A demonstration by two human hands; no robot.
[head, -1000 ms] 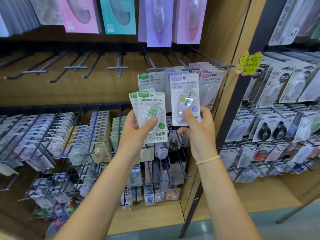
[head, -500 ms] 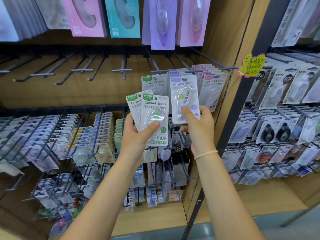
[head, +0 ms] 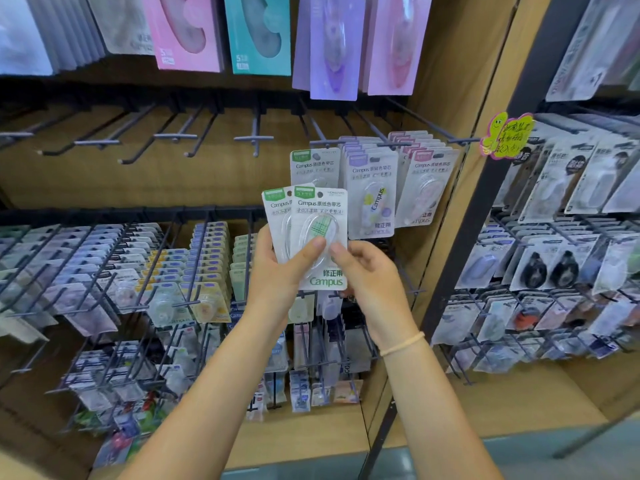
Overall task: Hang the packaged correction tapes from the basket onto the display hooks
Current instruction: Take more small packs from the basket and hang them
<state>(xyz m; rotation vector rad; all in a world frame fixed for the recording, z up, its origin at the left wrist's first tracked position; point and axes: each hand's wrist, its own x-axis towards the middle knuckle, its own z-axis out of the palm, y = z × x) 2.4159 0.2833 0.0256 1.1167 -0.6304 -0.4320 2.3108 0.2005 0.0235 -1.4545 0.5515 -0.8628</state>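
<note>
**Two green packs held below the hooks**

The left hand [head: 277, 271] holds two green-label packs [head: 320, 237], fanned, one behind the other. Its thumb lies across the front pack's blister and its fingers curl behind the cards, so this grip is pinching the packs. The right hand [head: 370, 282] comes in from the other side, its fingers curled, with a fingertip touching the front pack's blister just beside the left thumb; whether this grip pinches the pack or only touches it cannot be told. A pale band [head: 403, 344] sits on the right wrist.

Just above the grip, one green pack [head: 313, 166] hangs on a hook. Up and to the right of the grip hang a row of purple-label packs [head: 372, 195] and a row of pink-label packs [head: 427, 188]. Up and to the left, the hooks [head: 254, 138] are bare. A yellow sign [head: 507, 135] is stuck on the dark post further right.
</note>
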